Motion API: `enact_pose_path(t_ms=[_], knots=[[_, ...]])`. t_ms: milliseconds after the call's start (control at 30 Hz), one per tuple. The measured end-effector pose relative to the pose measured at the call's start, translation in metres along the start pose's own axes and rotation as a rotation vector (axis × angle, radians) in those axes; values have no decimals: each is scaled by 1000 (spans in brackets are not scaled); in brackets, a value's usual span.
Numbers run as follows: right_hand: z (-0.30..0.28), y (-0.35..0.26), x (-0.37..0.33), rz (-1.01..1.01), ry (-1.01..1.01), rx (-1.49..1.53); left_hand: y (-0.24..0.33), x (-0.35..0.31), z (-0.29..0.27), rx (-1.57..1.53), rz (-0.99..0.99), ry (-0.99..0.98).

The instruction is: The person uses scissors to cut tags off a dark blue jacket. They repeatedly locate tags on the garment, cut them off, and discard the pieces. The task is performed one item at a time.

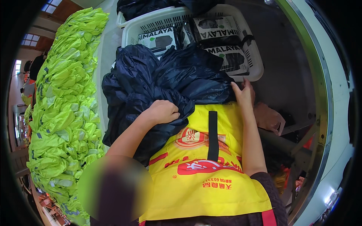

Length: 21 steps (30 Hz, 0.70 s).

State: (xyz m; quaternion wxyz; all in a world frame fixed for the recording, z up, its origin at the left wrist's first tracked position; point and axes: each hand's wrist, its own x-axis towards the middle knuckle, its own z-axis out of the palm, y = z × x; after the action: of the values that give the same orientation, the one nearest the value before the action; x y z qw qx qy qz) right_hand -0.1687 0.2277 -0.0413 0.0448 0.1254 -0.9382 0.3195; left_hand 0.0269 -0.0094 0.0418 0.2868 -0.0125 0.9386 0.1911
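1. Left hand is curled into a fist, squeezing a bunch of the dark navy raincoat, prob. to stop the slippery cloth sliding away.
2. Right hand lies flat w/ fingers straight, pressing the coat's right edge, just by the basket rim. Hands are well apart, so the cloth is spread between them.
3. The coat sits in a big crumpled heap on the table, right in front of the yellow apron.
4. Behind it, a white plastic basket holds flat black packed bags, close enough to reach.
5. On the left, a tall pile of bright green vests, kept apart from the dark stuff.
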Motion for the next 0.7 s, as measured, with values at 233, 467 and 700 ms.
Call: enact_pose_path(t_ms=[233,467,700], knots=[[-10,-13,16,444,-588,1116,4,2,-5,-459,-167,358],[-55,-138,-92,-1097,-856,196,30,-32,-35,-1234,-60,642],[-45,-124,-109,-1009,-831,230,13,-11,0,-841,-165,530]])
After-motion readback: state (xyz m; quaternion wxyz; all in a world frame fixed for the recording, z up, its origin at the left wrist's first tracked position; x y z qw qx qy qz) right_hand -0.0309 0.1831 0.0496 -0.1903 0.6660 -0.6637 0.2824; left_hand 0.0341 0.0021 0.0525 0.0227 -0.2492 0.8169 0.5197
